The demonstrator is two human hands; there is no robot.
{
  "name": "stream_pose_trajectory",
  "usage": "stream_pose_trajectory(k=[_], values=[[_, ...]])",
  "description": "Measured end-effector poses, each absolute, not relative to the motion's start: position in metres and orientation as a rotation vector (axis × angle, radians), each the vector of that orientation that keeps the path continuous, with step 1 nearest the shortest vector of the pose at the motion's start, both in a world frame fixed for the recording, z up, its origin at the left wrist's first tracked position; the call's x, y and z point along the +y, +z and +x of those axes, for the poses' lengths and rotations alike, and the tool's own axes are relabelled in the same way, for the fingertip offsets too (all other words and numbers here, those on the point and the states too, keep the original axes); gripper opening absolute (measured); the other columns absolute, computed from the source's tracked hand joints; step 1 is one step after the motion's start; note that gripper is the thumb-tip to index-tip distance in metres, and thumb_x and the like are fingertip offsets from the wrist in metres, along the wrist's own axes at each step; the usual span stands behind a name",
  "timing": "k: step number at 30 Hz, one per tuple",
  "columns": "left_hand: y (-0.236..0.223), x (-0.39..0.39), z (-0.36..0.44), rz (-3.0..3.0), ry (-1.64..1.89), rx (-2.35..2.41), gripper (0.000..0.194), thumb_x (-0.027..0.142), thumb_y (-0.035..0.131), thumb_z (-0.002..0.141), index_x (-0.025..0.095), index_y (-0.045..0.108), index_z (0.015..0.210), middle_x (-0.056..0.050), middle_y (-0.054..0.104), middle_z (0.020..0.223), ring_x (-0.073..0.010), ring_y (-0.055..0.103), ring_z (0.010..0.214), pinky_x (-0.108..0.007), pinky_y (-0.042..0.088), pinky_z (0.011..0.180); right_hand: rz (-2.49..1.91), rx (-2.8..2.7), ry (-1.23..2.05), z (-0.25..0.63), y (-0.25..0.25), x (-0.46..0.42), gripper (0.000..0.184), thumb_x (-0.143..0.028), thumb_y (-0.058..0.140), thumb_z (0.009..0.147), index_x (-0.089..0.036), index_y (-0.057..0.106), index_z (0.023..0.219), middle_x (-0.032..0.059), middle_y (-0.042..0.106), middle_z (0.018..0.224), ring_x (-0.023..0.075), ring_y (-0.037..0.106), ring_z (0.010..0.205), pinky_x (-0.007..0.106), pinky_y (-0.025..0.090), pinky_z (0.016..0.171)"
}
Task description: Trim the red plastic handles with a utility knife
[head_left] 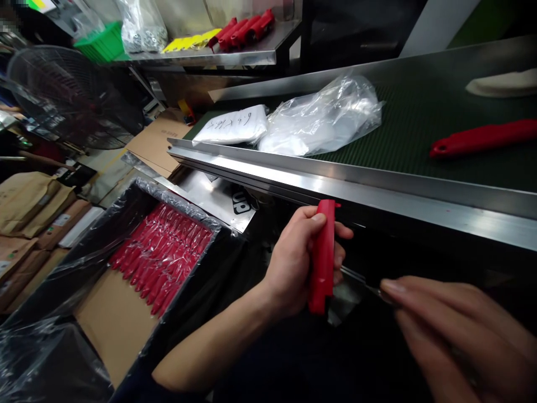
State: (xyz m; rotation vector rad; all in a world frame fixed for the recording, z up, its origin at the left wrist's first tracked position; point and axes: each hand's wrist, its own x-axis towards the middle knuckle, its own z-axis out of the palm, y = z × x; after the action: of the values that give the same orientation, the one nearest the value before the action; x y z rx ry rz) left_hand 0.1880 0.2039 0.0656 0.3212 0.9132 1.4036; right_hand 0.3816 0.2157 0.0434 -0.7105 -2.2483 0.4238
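While the left hand (289, 263) wrapped its fingers around the red part (322, 257) near the rail (377, 193), holding steady seemed wise; the right hand (465, 324) pinched what was perhaps a thin strip (372, 289).

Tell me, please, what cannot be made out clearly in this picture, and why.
All in the head view:
Far side of the long red plastic piece in the left hand: turned away from the camera.
Whether the right hand pinches something in its fingers: blurred and dark.
Right ends of the slender red piece and the flat whitish object on the ribbed dark-green belt: cut off by the right edge.
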Motion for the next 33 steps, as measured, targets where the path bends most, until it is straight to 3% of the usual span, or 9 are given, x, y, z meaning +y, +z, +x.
stream_pose_trajectory(k=[4, 6, 10, 14, 18, 20, 24, 27, 33], values=[[0.066, 0.199, 0.195, 0.351, 1.376, 0.936, 0.015, 0.035, 0.049, 0.095, 0.020, 0.047, 0.095, -0.001, 0.061, 0.088, -0.0078, 0.049, 0.054, -0.015, 0.041, 0.040, -1.019, -2.106, 0.707, 0.359, 0.049, 0.206, 0.023, -0.036, 0.065, 0.092, -0.023, 0.061, 0.110, -0.0016, 0.065, 0.085, 0.0092, 0.064, 0.066, 0.015, 0.053, 0.056], [0.065, 0.197, 0.198, 0.367, 1.379, 0.946, 0.015, 0.035, 0.049, 0.095, 0.020, 0.047, 0.095, -0.001, 0.061, 0.086, -0.0072, 0.049, 0.054, -0.015, 0.041, 0.042, -1.013, -2.124, 0.881, 0.350, 0.050, 0.204, 0.020, -0.041, 0.065, 0.091, -0.024, 0.059, 0.100, -0.0049, 0.061, 0.074, 0.0068, 0.059, 0.056, 0.011, 0.048, 0.046], [0.061, 0.192, 0.201, 0.411, 1.342, 0.947, 0.017, 0.036, 0.050, 0.093, 0.019, 0.047, 0.095, 0.000, 0.060, 0.082, -0.0064, 0.049, 0.051, -0.015, 0.042, 0.043, -1.080, -2.046, 1.014, 0.345, 0.051, 0.211, 0.020, -0.042, 0.065, 0.091, -0.024, 0.057, 0.093, -0.0065, 0.059, 0.067, 0.0070, 0.059, 0.053, 0.011, 0.047, 0.046], [0.061, 0.186, 0.203, 0.395, 1.237, 0.933, 0.026, 0.041, 0.061, 0.087, 0.021, 0.047, 0.097, 0.002, 0.056, 0.084, -0.0055, 0.046, 0.047, -0.015, 0.040, 0.037, -1.158, -1.967, 0.855, 0.351, 0.050, 0.220, 0.015, -0.038, 0.062, 0.093, -0.024, 0.059, 0.096, -0.0032, 0.067, 0.076, 0.0088, 0.066, 0.061, 0.011, 0.049, 0.049], [0.063, 0.182, 0.203, 0.425, 1.184, 0.970, 0.029, 0.031, 0.069, 0.083, 0.022, 0.045, 0.096, 0.005, 0.052, 0.079, -0.0036, 0.044, 0.048, -0.014, 0.041, 0.039, -1.211, -1.915, 0.889, 0.364, 0.048, 0.224, 0.038, -0.044, 0.060, 0.093, -0.024, 0.054, 0.125, 0.0028, 0.069, 0.101, 0.0149, 0.071, 0.088, 0.017, 0.058, 0.066], [0.064, 0.181, 0.203, 0.451, 1.174, 0.997, 0.030, 0.030, 0.070, 0.083, 0.022, 0.044, 0.095, 0.006, 0.051, 0.078, -0.0030, 0.043, 0.046, -0.013, 0.039, 0.039, -1.212, -1.976, 0.893, 0.369, 0.048, 0.224, 0.041, -0.041, 0.056, 0.096, -0.027, 0.051, 0.134, 0.0036, 0.067, 0.113, 0.0157, 0.068, 0.100, 0.020, 0.058, 0.077], [0.065, 0.180, 0.202, 0.494, 1.142, 1.015, 0.034, 0.033, 0.073, 0.083, 0.022, 0.044, 0.097, 0.006, 0.051, 0.078, -0.0012, 0.042, 0.043, -0.012, 0.039, 0.037, -1.028, -2.125, 0.628, 0.371, 0.053, 0.228, 0.034, -0.020, 0.053, 0.097, -0.027, 0.058, 0.130, 0.0014, 0.064, 0.116, 0.0124, 0.063, 0.100, 0.021, 0.052, 0.083], [0.066, 0.179, 0.202, 0.476, 1.132, 1.023, 0.040, 0.036, 0.079, 0.079, 0.021, 0.045, 0.095, 0.007, 0.052, 0.076, -0.0004, 0.041, 0.041, -0.011, 0.038, 0.036, -0.873, -2.248, 0.398, 0.371, 0.057, 0.232, 0.045, -0.007, 0.056, 0.092, -0.021, 0.056, 0.135, 0.0061, 0.062, 0.120, 0.0181, 0.060, 0.104, 0.032, 0.047, 0.089], [0.065, 0.178, 0.201, 0.466, 1.133, 1.016, 0.036, 0.034, 0.077, 0.082, 0.021, 0.046, 0.094, 0.008, 0.049, 0.068, -0.0013, 0.041, 0.041, -0.012, 0.038, 0.038, -0.729, -2.370, 0.211, 0.375, 0.057, 0.237, 0.045, -0.002, 0.057, 0.088, -0.017, 0.056, 0.131, 0.0091, 0.064, 0.115, 0.0225, 0.059, 0.100, 0.039, 0.042, 0.083]])
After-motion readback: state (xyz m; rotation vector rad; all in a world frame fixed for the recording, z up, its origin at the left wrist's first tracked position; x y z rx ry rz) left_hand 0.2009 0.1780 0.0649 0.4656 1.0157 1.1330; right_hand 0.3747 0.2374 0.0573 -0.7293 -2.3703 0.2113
